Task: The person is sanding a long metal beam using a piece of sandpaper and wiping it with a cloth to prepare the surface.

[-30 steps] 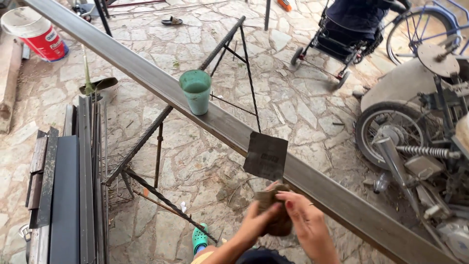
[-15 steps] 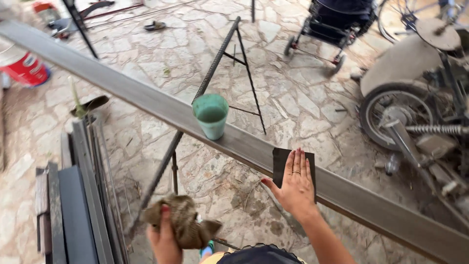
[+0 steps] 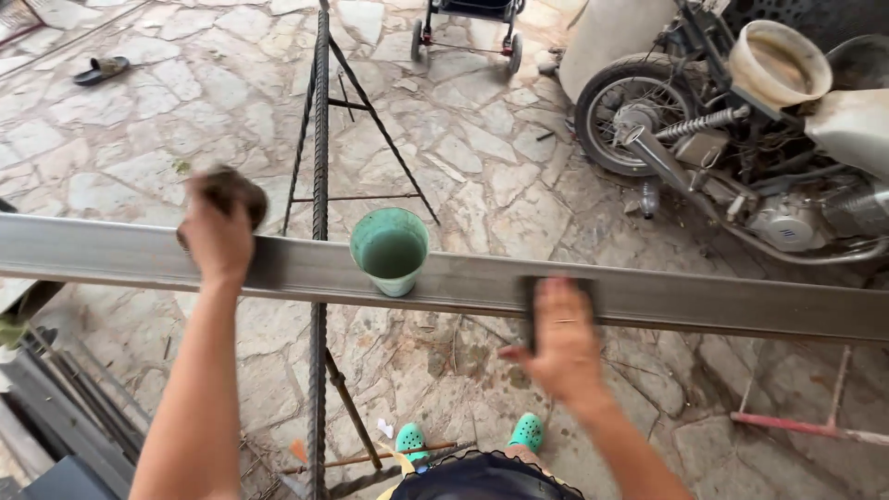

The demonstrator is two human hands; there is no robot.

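**Mia:** What does the person have hold of?

**Ben:** The left hand point(image 3: 218, 236) is closed on a dark rag point(image 3: 227, 190). It presses the rag on the long grey metal beam point(image 3: 111, 255), over on the left side. The picture is a bit blurry there.

**Mia:** And the other hand?

**Ben:** The right hand point(image 3: 560, 338) lies flat and open on a small dark square sheet point(image 3: 535, 292). The sheet sits on the beam, right of the middle. The fingers are spread out and grip nothing. The two hands are well apart.

**Mia:** What is between them?

**Ben:** A green cup point(image 3: 389, 250) stands upright on the beam. It looks like it has green stuff inside. It is nearer to the right hand.

**Mia:** What holds the beam up?

**Ben:** A thin metal stand point(image 3: 319, 139) made of rusty bars. It crosses under the beam, just left of the cup.

**Mia:** What else is around?

**Ben:** The stone floor point(image 3: 482, 167) is under it all. Green shoes point(image 3: 528, 431) show at the near edge. A motorbike point(image 3: 741, 157) is parked far right, with a pale bucket point(image 3: 778, 60) on top. A stroller point(image 3: 468, 28) stands at the far end. A dark sandal point(image 3: 102, 69) lies far left. Dark metal bars point(image 3: 56, 407) lie at the near left.
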